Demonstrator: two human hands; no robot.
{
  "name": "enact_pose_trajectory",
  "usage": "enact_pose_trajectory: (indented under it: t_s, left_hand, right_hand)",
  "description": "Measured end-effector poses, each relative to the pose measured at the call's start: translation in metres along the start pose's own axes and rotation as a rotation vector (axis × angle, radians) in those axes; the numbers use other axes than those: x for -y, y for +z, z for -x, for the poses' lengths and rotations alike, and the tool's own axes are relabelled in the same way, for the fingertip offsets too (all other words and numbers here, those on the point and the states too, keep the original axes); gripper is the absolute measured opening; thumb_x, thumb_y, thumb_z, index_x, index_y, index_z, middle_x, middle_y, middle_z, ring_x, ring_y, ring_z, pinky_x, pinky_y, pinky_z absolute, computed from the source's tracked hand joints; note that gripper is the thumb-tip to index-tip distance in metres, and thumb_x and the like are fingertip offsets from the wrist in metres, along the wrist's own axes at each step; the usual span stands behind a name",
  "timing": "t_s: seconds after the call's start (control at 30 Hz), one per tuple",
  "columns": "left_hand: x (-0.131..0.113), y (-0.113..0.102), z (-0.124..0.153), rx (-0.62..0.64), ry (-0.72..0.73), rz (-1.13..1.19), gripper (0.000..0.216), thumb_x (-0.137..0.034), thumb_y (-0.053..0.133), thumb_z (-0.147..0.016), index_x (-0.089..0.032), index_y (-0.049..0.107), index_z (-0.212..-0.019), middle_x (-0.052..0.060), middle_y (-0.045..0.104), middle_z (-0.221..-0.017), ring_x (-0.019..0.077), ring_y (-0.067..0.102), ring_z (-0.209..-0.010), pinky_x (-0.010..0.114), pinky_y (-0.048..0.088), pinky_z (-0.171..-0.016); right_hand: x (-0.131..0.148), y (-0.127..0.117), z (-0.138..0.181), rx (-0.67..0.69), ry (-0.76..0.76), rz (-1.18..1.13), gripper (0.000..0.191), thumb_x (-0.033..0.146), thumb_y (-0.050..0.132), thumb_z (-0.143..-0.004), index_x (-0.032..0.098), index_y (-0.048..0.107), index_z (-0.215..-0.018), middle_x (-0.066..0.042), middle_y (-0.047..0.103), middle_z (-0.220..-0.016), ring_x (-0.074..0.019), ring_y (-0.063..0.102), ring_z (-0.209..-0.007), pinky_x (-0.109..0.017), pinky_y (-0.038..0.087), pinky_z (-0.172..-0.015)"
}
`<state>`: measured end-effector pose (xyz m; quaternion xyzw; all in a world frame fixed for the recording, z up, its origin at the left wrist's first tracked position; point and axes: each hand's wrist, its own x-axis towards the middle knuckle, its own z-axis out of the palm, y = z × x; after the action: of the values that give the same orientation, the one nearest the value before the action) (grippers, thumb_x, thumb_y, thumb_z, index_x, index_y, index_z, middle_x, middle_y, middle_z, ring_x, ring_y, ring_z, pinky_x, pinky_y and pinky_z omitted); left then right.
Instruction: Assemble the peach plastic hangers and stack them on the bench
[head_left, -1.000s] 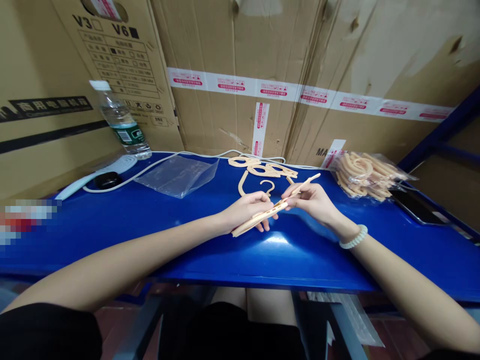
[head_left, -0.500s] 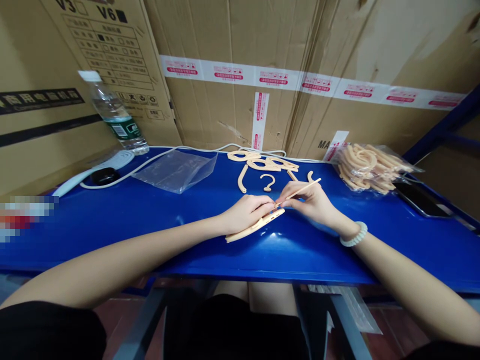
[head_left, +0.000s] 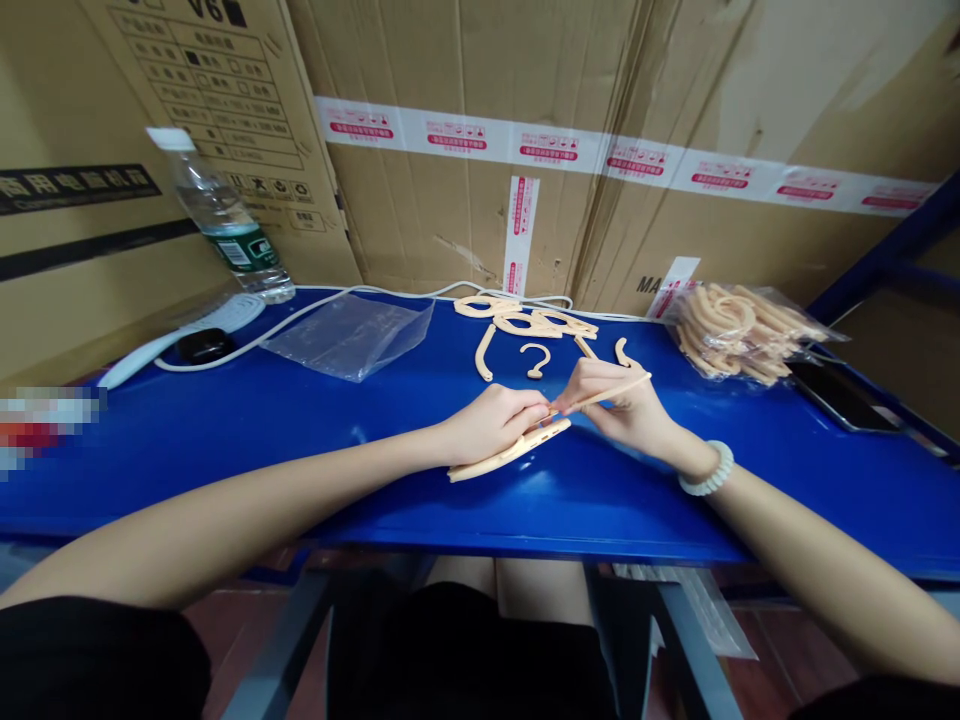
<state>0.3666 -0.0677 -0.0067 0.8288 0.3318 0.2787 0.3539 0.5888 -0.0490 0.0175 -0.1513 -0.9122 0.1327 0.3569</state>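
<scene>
My left hand (head_left: pixel 495 425) is closed around a beige plastic hanger piece (head_left: pixel 510 457), a long curved part with slots along its edge, held just over the blue table. In my right hand (head_left: pixel 619 405), pinched between thumb and fingers, is a thin beige hanger arm (head_left: pixel 611 391) that slants up to the right. Its lower left end meets the left-hand piece near my left fingertips; the fingers hide the exact joint. Beyond my hands lie a loose hanger hook (head_left: pixel 535 360), a curved arm piece (head_left: pixel 484 354) and a smaller curved piece (head_left: pixel 622 352).
Several flat beige hanger parts (head_left: pixel 525 323) lie at the back of the blue table (head_left: pixel 300 440). To the right are a plastic bag of hanger parts (head_left: pixel 739 330) and a phone (head_left: pixel 844 395). A clear bag (head_left: pixel 352 337), white cable and water bottle (head_left: pixel 240 245) stand leftward, before cardboard boxes (head_left: pixel 465 210).
My right hand has turned slightly, and the thin arm piece it holds shows more of its flat side, its outer end a little lower. My left hand stays nearly still.
</scene>
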Motion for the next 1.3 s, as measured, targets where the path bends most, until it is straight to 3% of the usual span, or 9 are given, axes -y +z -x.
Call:
enact_pose_trajectory:
  t_s: [0.47, 0.57, 0.67, 0.73, 0.8, 0.9, 1.03, 1.17, 1.3]
  left_hand:
    - [0.005, -0.002, -0.002, 0.033, 0.014, 0.071, 0.033, -0.037, 0.042, -0.099, -0.016, 0.061, -0.082, 0.0, 0.062, -0.072, 0.0158, 0.057, -0.071, 0.026, 0.039, -0.068]
    - [0.01, 0.001, -0.004, 0.082, -0.035, 0.254, 0.036, -0.043, 0.044, -0.099, -0.016, 0.059, -0.082, -0.001, 0.059, -0.063, 0.0135, 0.055, -0.057, 0.025, 0.041, -0.059]
    - [0.017, 0.003, -0.007, 0.117, -0.133, 0.57, 0.039, -0.052, 0.051, -0.097, -0.016, 0.058, -0.086, -0.002, 0.057, -0.057, 0.0125, 0.053, -0.045, 0.023, 0.041, -0.048]
    - [0.021, 0.004, -0.011, 0.109, -0.178, 0.761, 0.037, -0.051, 0.061, -0.091, -0.014, 0.06, -0.092, 0.003, 0.064, -0.063, 0.0151, 0.059, -0.048, 0.025, 0.046, -0.048]
    - [0.023, 0.003, -0.014, 0.088, -0.195, 0.891, 0.034, -0.044, 0.069, -0.087, -0.012, 0.061, -0.097, 0.009, 0.071, -0.074, 0.0184, 0.066, -0.057, 0.027, 0.053, -0.053]
    - [0.02, 0.002, -0.015, 0.03, -0.226, 1.016, 0.025, -0.034, 0.068, -0.089, -0.01, 0.062, -0.097, 0.016, 0.076, -0.086, 0.0198, 0.071, -0.067, 0.028, 0.057, -0.063]
    - [0.012, 0.001, -0.013, -0.068, -0.325, 1.102, 0.007, -0.017, 0.059, -0.094, -0.012, 0.062, -0.098, 0.018, 0.078, -0.098, 0.0196, 0.073, -0.075, 0.03, 0.058, -0.072]
    - [0.004, -0.001, -0.013, -0.104, -0.388, 1.097, 0.012, -0.009, 0.052, -0.096, -0.012, 0.063, -0.097, 0.016, 0.078, -0.098, 0.0186, 0.073, -0.075, 0.031, 0.058, -0.073]
    - [0.002, -0.002, -0.014, -0.126, -0.405, 1.089, 0.013, -0.007, 0.052, -0.094, -0.011, 0.065, -0.096, 0.013, 0.078, -0.094, 0.0172, 0.071, -0.072, 0.031, 0.058, -0.071]
  right_hand:
    - [0.004, -0.004, -0.002, 0.013, -0.046, 0.007, 0.024, 0.02, 0.052, -0.104, 0.021, 0.073, -0.092, -0.007, 0.072, -0.084, -0.0198, 0.065, -0.078, -0.035, 0.054, -0.071]
    - [0.01, -0.008, -0.004, 0.005, -0.047, 0.008, 0.026, 0.019, 0.051, -0.104, 0.021, 0.074, -0.092, -0.007, 0.072, -0.088, -0.0201, 0.066, -0.081, -0.036, 0.055, -0.075]
    - [0.008, -0.015, -0.006, -0.086, -0.021, -0.003, 0.019, 0.022, 0.059, -0.101, 0.022, 0.075, -0.092, -0.006, 0.074, -0.086, -0.0206, 0.068, -0.081, -0.037, 0.055, -0.078]
    - [-0.002, -0.024, -0.005, -0.153, 0.093, -0.017, 0.014, 0.028, 0.066, -0.097, 0.022, 0.076, -0.091, -0.006, 0.075, -0.088, -0.0209, 0.068, -0.081, -0.036, 0.055, -0.077]
    - [-0.017, -0.038, -0.001, -0.175, 0.277, -0.054, 0.021, 0.038, 0.069, -0.095, 0.02, 0.076, -0.087, -0.008, 0.075, -0.093, -0.0207, 0.068, -0.08, -0.033, 0.055, -0.071]
    - [-0.043, -0.063, 0.013, -0.12, 0.577, -0.105, 0.034, 0.05, 0.072, -0.088, 0.017, 0.074, -0.082, -0.01, 0.074, -0.09, -0.0191, 0.065, -0.07, -0.03, 0.054, -0.059]
    - [-0.07, -0.086, 0.032, 0.005, 0.885, -0.051, 0.029, 0.043, 0.075, -0.083, 0.014, 0.073, -0.088, -0.008, 0.072, -0.077, -0.0172, 0.062, -0.061, -0.026, 0.05, -0.053]
    - [-0.081, -0.088, 0.038, 0.077, 1.054, 0.209, 0.026, 0.029, 0.066, -0.089, 0.011, 0.073, -0.106, -0.003, 0.068, -0.065, -0.0145, 0.057, -0.053, -0.024, 0.047, -0.05]
    - [-0.084, -0.082, 0.037, 0.08, 1.08, 0.362, 0.034, 0.024, 0.066, -0.088, 0.008, 0.071, -0.118, -0.001, 0.067, -0.061, -0.0161, 0.06, -0.054, -0.025, 0.045, -0.052]
